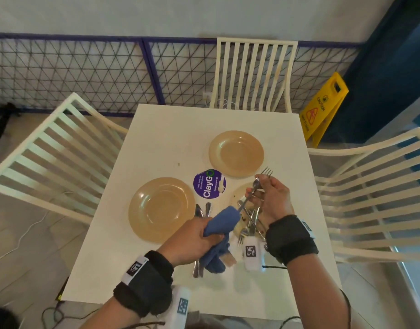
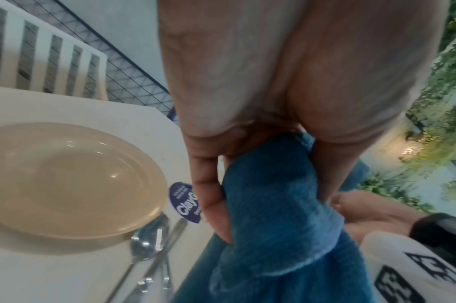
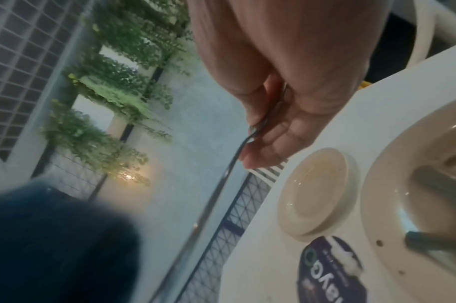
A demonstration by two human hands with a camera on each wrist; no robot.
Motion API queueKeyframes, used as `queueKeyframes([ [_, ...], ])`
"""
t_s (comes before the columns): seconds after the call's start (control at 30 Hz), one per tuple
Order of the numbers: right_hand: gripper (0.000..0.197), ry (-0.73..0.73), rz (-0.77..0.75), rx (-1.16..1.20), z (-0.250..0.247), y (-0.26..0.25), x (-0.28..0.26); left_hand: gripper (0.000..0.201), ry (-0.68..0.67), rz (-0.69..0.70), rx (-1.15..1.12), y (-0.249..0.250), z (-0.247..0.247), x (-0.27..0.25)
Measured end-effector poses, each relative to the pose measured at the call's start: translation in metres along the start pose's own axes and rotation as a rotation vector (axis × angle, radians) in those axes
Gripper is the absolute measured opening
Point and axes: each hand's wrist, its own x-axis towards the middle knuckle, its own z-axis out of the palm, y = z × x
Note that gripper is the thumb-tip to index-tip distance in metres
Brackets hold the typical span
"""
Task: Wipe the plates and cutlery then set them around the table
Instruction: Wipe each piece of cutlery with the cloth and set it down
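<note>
My left hand (image 1: 199, 233) grips a blue cloth (image 1: 222, 224), bunched around the handle end of a fork. My right hand (image 1: 268, 198) pinches that fork (image 1: 267, 172) and a spoon (image 1: 256, 184) near their heads, tines pointing away from me. Beneath my right hand a third tan plate (image 1: 240, 189) holds several more pieces of cutlery (image 1: 250, 222). One tan plate (image 1: 161, 208) lies at the left, another tan plate (image 1: 236, 153) farther back. Wiped cutlery (image 2: 149, 252) lies beside the left plate. In the left wrist view the fingers (image 2: 208, 196) wrap the blue cloth (image 2: 273, 215).
The white table (image 1: 171, 129) carries a round purple ClayGo sticker (image 1: 209, 184) at its middle. White slatted chairs stand at the left (image 1: 52, 148), far side (image 1: 254, 72) and right (image 1: 375, 193). A yellow caution sign (image 1: 323, 108) stands on the floor at the back right.
</note>
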Motion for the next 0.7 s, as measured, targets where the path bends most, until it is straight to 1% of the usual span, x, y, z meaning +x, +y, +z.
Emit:
queueKeyframes([
  [0.03,0.023,0.014,0.009,-0.034,-0.003,0.001,0.005,0.014,0.001,-0.027,-0.018,-0.01,-0.004,-0.005],
  [0.1,0.022,0.008,0.058,-0.198,-0.004,0.013,0.011,0.007,0.044,-0.072,-0.089,-0.027,-0.015,-0.017],
  [0.2,0.019,-0.06,0.203,-0.371,0.003,0.053,0.019,0.013,0.169,-0.145,-0.17,-0.048,-0.031,-0.031],
  [0.27,0.021,-0.095,0.315,-0.398,0.011,0.085,0.023,0.014,0.227,-0.191,-0.196,-0.057,-0.038,-0.038],
  [0.3,0.018,-0.114,0.323,-0.464,0.014,0.099,0.025,0.014,0.247,-0.205,-0.208,-0.06,-0.041,-0.042],
  [0.37,0.013,-0.14,0.272,-0.651,0.02,0.123,0.027,0.015,0.288,-0.225,-0.226,-0.066,-0.044,-0.047],
  [0.43,0.02,-0.106,0.225,-0.781,0.022,0.141,0.029,0.016,0.306,-0.231,-0.232,-0.07,-0.044,-0.051],
  [0.5,0.022,-0.069,0.175,-0.865,0.023,0.151,0.031,0.016,0.314,-0.238,-0.245,-0.073,-0.043,-0.055],
  [0.6,0.021,-0.068,0.125,-0.958,0.025,0.154,0.03,0.017,0.327,-0.258,-0.257,-0.076,-0.043,-0.057],
  [0.7,0.025,-0.139,0.079,-1.091,0.017,0.149,0.031,0.018,0.34,-0.254,-0.265,-0.075,-0.044,-0.054],
])
